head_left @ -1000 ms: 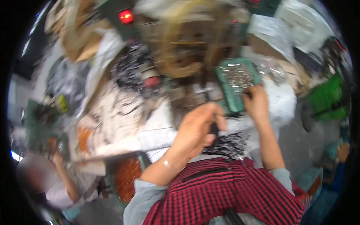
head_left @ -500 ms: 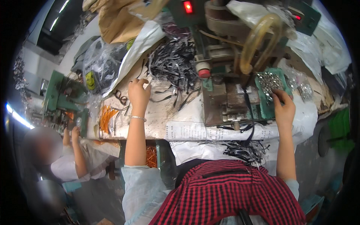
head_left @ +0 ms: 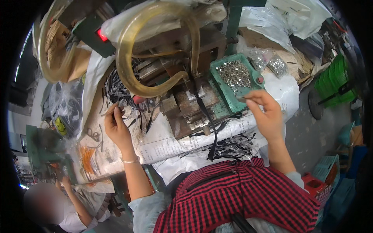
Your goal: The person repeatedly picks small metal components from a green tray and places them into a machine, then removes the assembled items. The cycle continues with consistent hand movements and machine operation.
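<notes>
A small press machine point(head_left: 182, 97) stands at the middle of the cluttered worktop point(head_left: 163, 147), with a thick yellowish hose point(head_left: 132, 73) looping over it and a lit red lamp point(head_left: 102, 35) on the box to its upper left. A black strap point(head_left: 208, 124) lies across the press bed and hangs down over the worktop's front edge toward the person's lap, so one piece looks to be loaded and waiting for its fitting. Left of the machine lies a loose heap of black straps point(head_left: 116, 91), a good supply, apparently unworked; a smaller tangle of straps point(head_left: 229, 147) lies at the front edge by the lap, perhaps finished, though that is hard to tell.

The green tray point(head_left: 233, 99) right of the press holds many small metal fittings point(head_left: 233, 73), with two clear bags of the same beyond it.

The left hand point(head_left: 116, 126) reaches into the strap heap, its fingers pinched on the end of one strap. The right hand point(head_left: 266, 114) hovers at the tray's near edge, thumb and forefinger closed together; whether its grip has a fitting I cannot tell.

A co-worker's arm point(head_left: 75, 198) shows at another bench, lower left.
</notes>
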Available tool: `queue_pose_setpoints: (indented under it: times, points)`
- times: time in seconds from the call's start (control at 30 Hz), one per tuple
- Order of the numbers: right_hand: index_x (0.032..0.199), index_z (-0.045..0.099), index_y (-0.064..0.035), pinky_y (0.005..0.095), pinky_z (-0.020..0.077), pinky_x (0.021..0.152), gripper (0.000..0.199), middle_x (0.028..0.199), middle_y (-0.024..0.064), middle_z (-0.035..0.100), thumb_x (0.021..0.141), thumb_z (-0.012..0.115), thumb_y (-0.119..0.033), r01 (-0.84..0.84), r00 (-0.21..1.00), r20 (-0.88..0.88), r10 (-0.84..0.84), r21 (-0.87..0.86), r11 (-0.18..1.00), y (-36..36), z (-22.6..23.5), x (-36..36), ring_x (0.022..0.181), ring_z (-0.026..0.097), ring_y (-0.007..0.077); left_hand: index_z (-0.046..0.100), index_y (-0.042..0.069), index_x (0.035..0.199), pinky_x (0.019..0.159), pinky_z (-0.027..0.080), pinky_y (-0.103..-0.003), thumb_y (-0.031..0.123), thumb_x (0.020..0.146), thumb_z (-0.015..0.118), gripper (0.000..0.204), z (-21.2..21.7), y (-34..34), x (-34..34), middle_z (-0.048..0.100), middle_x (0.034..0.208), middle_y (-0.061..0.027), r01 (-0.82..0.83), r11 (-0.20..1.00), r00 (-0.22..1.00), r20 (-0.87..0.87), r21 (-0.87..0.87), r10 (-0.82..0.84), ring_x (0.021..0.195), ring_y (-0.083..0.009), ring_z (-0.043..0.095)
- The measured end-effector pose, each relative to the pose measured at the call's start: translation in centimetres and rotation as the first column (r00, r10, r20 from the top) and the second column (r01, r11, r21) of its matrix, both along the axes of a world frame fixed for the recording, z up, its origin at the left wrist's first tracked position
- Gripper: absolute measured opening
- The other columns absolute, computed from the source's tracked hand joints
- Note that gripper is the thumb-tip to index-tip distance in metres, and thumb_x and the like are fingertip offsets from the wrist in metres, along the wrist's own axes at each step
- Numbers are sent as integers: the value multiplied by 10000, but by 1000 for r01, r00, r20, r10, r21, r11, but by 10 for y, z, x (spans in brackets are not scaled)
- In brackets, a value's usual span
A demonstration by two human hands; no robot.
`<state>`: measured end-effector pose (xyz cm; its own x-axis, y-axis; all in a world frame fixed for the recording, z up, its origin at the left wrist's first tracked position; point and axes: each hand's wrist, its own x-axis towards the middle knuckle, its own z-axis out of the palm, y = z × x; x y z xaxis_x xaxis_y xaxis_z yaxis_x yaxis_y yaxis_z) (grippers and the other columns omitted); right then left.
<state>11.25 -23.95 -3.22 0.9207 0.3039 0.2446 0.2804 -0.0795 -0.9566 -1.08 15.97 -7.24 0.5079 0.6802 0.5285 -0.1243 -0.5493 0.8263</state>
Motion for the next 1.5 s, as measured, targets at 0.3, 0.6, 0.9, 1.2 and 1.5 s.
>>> queue_pose_setpoints:
  times: [0.3,0.6,0.9,1.2,1.5]
  points:
    - [1140,660,-21,351,562,813,243,996,162,754,900,663,-56,-40,986,163,29,67,997,109,17,15,920,750,304,655,-46,1117,778,627,-298,141,1077,565,211,-7,-48,9,688,1085,-124,176,911,978,168,-373,-120,918,-190,703]
    - [1377,563,2,334,560,853,522,962,165,775,871,688,-12,7,952,302,-50,140,990,114,23,2,994,761,282,647,-36,1059,632,600,-310,40,1036,569,111,96,-106,9,701,977,-175,317,945,830,458,82,-318,774,-199,679]
    - [1524,398,33,321,492,980,722,1009,172,756,863,689,32,-67,993,106,42,238,969,120,33,-8,1120,691,241,645,-74,1061,602,617,-295,-9,986,627,102,129,-120,36,702,969,-190,282,951,844,438,125,-308,742,-225,698]
    - [1519,418,20,351,450,1087,638,1392,176,606,896,554,58,-240,969,53,240,-12,971,85,43,17,1259,604,215,755,68,963,506,443,-252,91,785,852,204,80,-159,29,762,968,-97,246,471,929,-68,847,-363,567,-133,581]
    - [1128,701,-10,303,526,882,219,1113,99,732,915,676,-54,276,955,172,-240,-234,932,2,-63,72,1014,683,170,760,86,953,496,458,-267,29,699,892,292,62,-164,44,761,909,-78,224,495,913,-3,840,-408,588,-156,622]
